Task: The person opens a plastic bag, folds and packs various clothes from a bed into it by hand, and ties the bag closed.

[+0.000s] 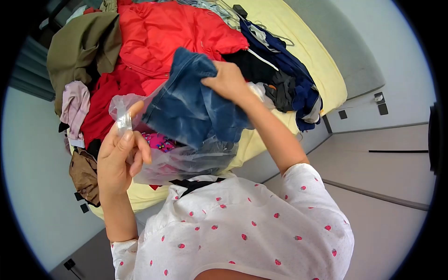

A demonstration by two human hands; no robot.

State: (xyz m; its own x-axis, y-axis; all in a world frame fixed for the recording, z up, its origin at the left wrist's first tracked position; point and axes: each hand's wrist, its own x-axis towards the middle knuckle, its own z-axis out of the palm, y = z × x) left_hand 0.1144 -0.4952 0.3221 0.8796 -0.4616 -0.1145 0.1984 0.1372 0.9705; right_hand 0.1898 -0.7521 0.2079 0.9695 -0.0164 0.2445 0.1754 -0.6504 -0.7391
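My right hand (227, 83) grips the top edge of a blue denim garment (191, 100), which looks folded and hangs over a clear plastic bag (189, 164). At the mouth of that bag, my left hand (120, 156) is closed on the bunched plastic, with the index finger raised through it. Inside the bag a pink patterned cloth (159, 141) shows through; the rest of the contents is blurred by the plastic. How far the denim reaches into the bag I cannot tell.
Clothes cover the bed's yellow sheet (322, 70): a red puffer jacket (172, 32), an olive garment (84, 44), a pink one (74, 105), a brown one (85, 175) and navy clothing (305, 88). A grey headboard (347, 42) stands at the right.
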